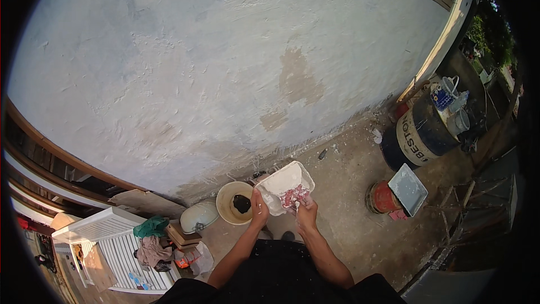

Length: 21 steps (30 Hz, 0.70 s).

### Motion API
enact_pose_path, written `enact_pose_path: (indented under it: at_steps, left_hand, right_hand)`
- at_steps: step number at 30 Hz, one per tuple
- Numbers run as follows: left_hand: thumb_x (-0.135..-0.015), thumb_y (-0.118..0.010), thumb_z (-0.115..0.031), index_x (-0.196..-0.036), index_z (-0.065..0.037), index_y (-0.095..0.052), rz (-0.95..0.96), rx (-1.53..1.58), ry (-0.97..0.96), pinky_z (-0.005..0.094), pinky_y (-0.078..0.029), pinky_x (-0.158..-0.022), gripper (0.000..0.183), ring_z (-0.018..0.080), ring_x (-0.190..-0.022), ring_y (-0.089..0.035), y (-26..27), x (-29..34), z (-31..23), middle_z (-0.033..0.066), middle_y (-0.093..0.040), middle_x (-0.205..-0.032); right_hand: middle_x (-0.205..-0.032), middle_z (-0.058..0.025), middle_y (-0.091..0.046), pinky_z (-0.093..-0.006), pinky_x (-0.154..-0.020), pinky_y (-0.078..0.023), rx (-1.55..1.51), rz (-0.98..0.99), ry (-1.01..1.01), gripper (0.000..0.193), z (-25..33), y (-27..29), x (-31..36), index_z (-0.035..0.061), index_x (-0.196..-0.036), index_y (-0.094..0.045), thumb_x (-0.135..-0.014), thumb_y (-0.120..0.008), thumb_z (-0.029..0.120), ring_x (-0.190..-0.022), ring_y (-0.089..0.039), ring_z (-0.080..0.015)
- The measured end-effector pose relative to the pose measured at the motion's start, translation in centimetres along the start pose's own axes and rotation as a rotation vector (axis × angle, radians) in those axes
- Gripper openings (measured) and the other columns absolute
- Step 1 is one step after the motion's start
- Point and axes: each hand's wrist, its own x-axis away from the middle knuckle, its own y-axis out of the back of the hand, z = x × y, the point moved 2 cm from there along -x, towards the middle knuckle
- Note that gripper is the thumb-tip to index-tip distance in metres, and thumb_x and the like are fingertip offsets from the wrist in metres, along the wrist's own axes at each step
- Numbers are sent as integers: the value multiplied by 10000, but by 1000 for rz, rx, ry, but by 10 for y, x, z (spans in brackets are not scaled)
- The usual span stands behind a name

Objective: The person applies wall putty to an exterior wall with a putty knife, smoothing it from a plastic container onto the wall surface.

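In front of my body I hold a white, paint-coated tray (275,183), tilted over the floor. My left hand (260,209) is closed on its left edge. My right hand (306,215) closes around a crumpled pink cloth (293,196) smeared with white, which lies against the tray's inside near its right edge. Fingertips of the right hand are partly hidden by the cloth. Just left of the tray stands a cream bucket (223,205) with something dark inside.
Ahead rises a pale, patchy wall (225,67). A rounded pale basin (198,217) and a white slatted bench (115,247) with clothes are at left. To the right, a grey tray (408,189) rests on a red bucket (383,197), near a dark drum (413,135).
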Motion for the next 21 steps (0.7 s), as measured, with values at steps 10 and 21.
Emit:
enact_pose_path:
  at_steps: [10, 21]
  left_hand:
    - [-1014, -253, -314, -1033, 41, -503, 84, 36, 104, 254, -390, -825, 435, 134, -908, -495, 15, -47, -19, 80, -543, -979]
    - [-996, -247, -432, -1165, 38, -495, 67, 291, 396, 292, -412, -908, 558, 186, -1006, -546, 22, -95, 2, 121, -566, -1115]
  right_hand:
    - [-1027, -75, -635, -304, -726, -550, 92, 62, 216, 265, -9, -14, -26, 17, -1125, -535, -889, -436, -51, -866, -634, -150]
    - [-994, -74, -646, -294, -698, -558, 54, 18, 68, 252, -3, -19, -54, 4, -1117, -535, -875, -472, -25, -800, -653, -148]
